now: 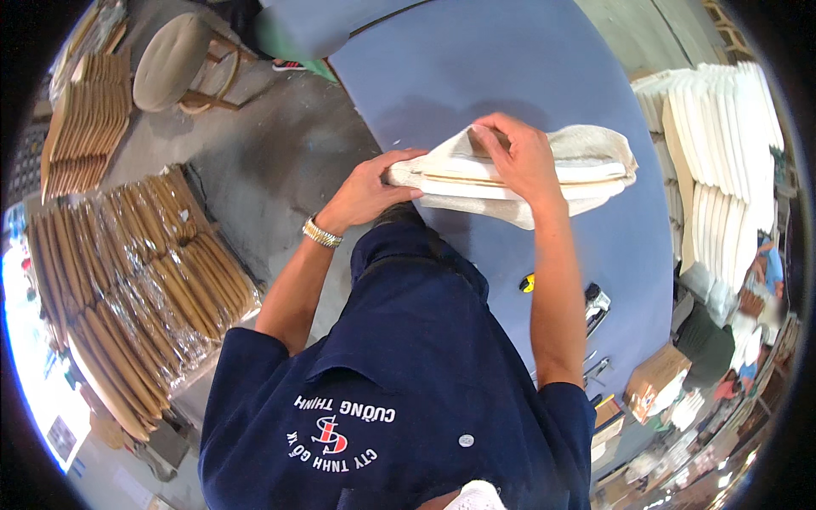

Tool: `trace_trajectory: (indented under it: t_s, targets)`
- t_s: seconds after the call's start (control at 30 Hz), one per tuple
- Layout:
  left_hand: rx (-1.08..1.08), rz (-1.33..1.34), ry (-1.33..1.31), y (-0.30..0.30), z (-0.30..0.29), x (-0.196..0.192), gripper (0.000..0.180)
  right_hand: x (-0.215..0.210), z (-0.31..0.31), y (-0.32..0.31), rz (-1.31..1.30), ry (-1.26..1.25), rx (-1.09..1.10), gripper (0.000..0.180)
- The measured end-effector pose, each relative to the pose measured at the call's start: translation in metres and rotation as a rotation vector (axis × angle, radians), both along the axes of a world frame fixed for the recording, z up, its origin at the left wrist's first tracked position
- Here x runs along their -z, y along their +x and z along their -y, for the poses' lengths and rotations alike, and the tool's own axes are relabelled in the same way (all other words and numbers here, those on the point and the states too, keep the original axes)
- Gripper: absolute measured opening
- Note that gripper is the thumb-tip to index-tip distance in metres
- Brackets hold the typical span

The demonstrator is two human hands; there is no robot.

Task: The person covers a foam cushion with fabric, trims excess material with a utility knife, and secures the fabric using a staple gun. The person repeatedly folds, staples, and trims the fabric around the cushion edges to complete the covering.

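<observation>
A long padded panel (450, 189) in loose beige fabric stands on edge over the blue table (476, 68), its white padding and a thin tan strip showing along the top. My left hand (374, 183) is closed round its left end, with the thumb on the near side and the fingers on the far side. My right hand (523, 157) reaches across the panel's middle and pinches the raised far flap of fabric (459, 151) between thumb and fingers. More fabric hangs loose on the near side and bunches at the right end.
On the table to my right lie a yellow tape measure (527, 283), a staple gun (597, 306) and a metal tool (597, 368). Stacked white pads (714, 170) stand beyond the right edge. Plastic-wrapped brown panels (144, 280) and a round stool (174, 64) are at left.
</observation>
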State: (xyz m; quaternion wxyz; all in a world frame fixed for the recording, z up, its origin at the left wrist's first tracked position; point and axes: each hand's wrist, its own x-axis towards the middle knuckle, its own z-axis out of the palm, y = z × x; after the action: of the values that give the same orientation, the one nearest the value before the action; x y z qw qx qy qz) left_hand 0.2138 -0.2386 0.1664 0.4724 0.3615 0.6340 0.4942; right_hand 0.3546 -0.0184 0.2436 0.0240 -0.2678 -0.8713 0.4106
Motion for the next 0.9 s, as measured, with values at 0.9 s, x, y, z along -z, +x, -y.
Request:
trace_trajectory:
  t_s: [0.9]
  targets:
    - [-0.042,-0.103,-0.441,-0.011,-0.049,-0.005,0.077,0.234,0.047,0.24,-0.329,-0.548,1.3,0.028]
